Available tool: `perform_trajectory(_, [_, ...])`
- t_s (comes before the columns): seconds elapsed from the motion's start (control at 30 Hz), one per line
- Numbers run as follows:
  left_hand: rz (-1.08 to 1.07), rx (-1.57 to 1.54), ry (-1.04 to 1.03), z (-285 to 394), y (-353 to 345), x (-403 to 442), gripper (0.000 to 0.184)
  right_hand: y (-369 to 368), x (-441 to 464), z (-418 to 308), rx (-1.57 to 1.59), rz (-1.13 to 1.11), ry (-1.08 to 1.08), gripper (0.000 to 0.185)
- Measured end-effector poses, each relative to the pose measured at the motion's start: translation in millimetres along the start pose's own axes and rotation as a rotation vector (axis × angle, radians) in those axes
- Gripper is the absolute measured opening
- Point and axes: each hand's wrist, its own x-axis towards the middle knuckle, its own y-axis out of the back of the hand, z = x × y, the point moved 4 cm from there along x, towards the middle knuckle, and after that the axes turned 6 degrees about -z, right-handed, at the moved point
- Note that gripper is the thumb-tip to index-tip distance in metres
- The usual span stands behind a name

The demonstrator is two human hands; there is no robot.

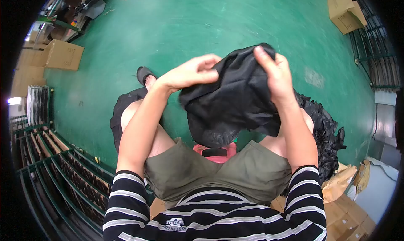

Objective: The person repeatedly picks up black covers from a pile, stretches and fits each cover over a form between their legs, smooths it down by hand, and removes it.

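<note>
A piece of crumpled black fabric (pixel 235 93) hangs between my two hands, above my lap. My right hand (pixel 275 72) grips its upper right edge, with the thumb lying on top of the cloth. At the cloth's upper left side is my left hand (pixel 193 72), its thumb and fingers apart and slightly blurred; whether it pinches the edge cannot be made out. Below the cloth, between my thighs, part of a red object (pixel 216 152) with a dark patch shows.
Black fabric is heaped (pixel 324 135) beside my right leg, and more black cloth (pixel 122 114) lies by my left leg. Green racks (pixel 63 173) stand at lower left. Cardboard boxes (pixel 64 55) sit at left, upper right and lower right on the green floor (pixel 168 22).
</note>
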Motion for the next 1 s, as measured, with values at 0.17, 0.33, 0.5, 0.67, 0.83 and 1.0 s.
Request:
perform_trajectory(0.17, [-0.048,0.208,0.227,-1.0,-1.2,-2.6,0.032,27.4,13.4,-6.8,0.224,-0.008,-0.019,0.021])
perform_trajectory(0.33, [0.102,-0.472,0.042,9.7,14.3,-28.1,0.037,55.6,10.2,-22.3,-0.677,-0.235,-0.072,0.029])
perform_trajectory(0.5, [0.244,-0.345,0.429,3.0,-36.7,-33.9,0.049,34.9,1.9,11.1,-0.597,-0.943,-0.102,0.072])
perform_trajectory(0.67, [0.041,-0.305,0.276,-5.6,-40.7,-21.4,0.048,-3.0,-10.2,32.7,-0.509,-0.873,-0.341,0.037])
perform_trajectory(0.83, [-0.045,-0.048,0.02,13.2,-4.4,-7.5,0.049,18.1,-9.5,-9.6,0.047,-0.32,-0.274,0.029])
perform_trajectory(1.0, [0.354,0.226,-0.062,-1.8,6.4,6.7,0.056,29.1,-4.6,-5.3,0.189,-0.403,-0.192,0.033])
